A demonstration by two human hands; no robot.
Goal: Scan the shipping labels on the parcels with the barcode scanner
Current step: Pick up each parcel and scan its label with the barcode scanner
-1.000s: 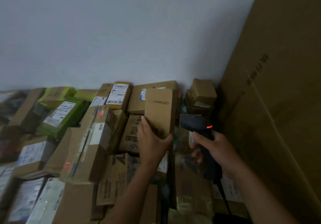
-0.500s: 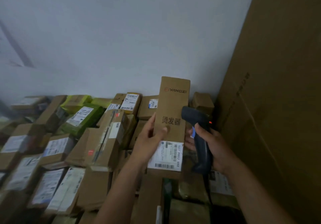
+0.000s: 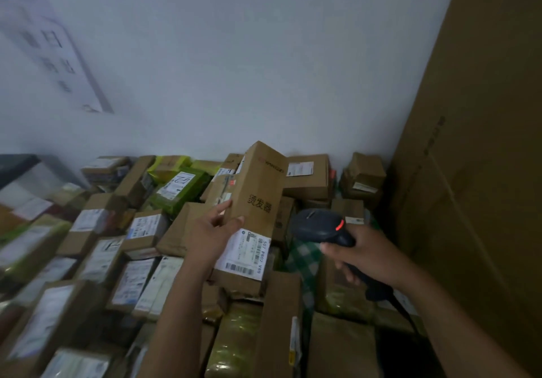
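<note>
- The person's left hand has a solid grip on a long brown cardboard box: thumb pressed on the front face, the other fingers curled round the left edge.
- The box is held up over the parcel pile, tilted so its top end leans off toward the white wall.
- Its shipping label is stuck on the lower end of the front face, barcode at the bottom, and it's facing the camera. The thumb sits right above it.
- The right hand is wrapped round the handle of a dark barcode scanner, fingers curled tight.
- The scanner's head is just to the right of the box, about level with the label. It's close, but the two don't look like they're touching.
- There's a little red light glowing on the back of the scanner head.
- Lower in the pile, a green parcel stands out among all the brown ones, and some checkered cloth peeks out below the scanner.
- A huge flat carton leans up along the right side.
</note>
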